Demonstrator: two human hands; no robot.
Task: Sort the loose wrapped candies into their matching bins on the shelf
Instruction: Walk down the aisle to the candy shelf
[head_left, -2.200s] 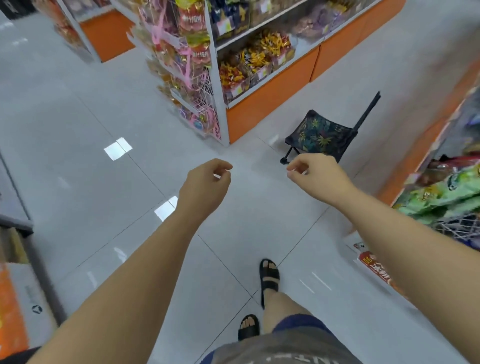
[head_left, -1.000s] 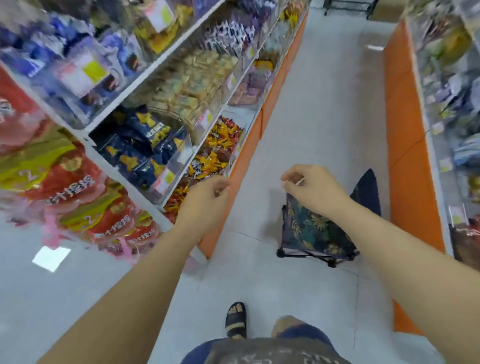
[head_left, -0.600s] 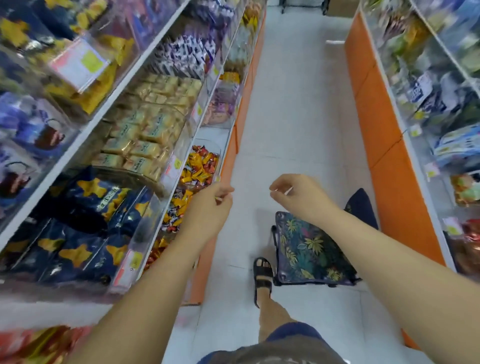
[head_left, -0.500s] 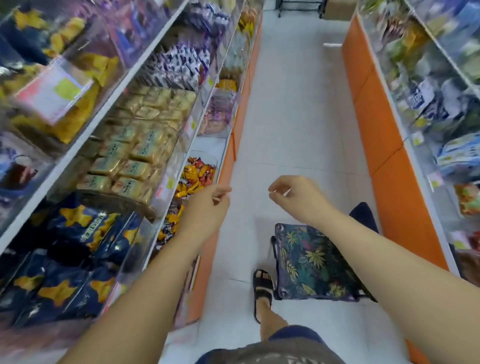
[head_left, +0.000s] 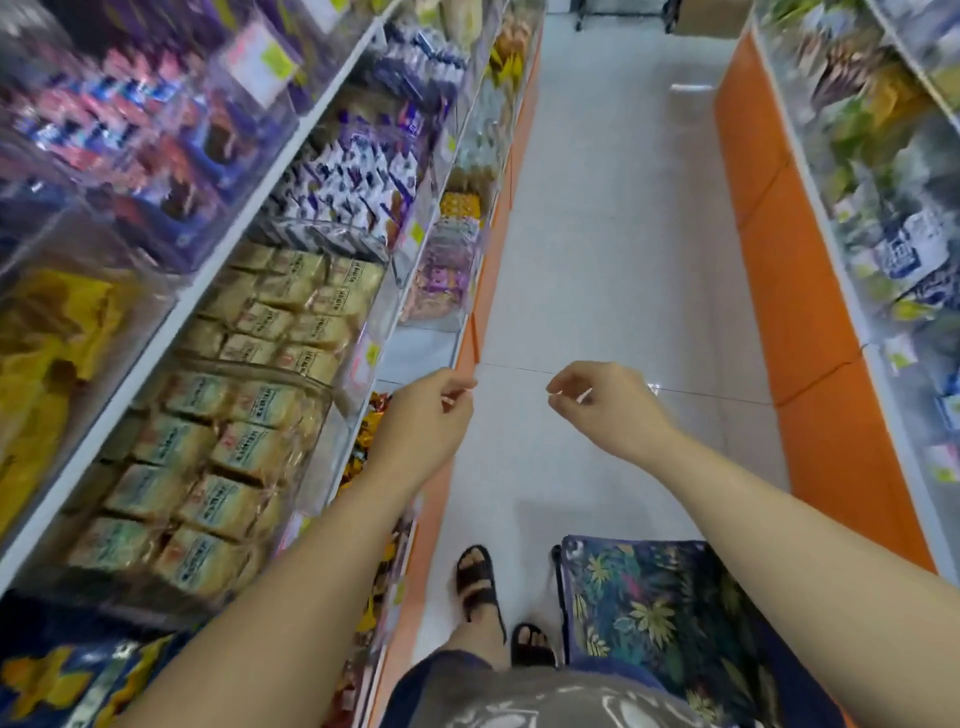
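The left hand (head_left: 426, 415) and right hand (head_left: 608, 408) are in the middle, fingers curled, thumbs on fingertips; I cannot tell if they pinch anything. Bright candies (head_left: 365, 431) sit low on the shelf (head_left: 291, 171), just left of the left hand

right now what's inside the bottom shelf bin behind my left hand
Orange and yellow wrapped candies show there. The left hand and forearm cover the rest, so how full it is cannot be seen.
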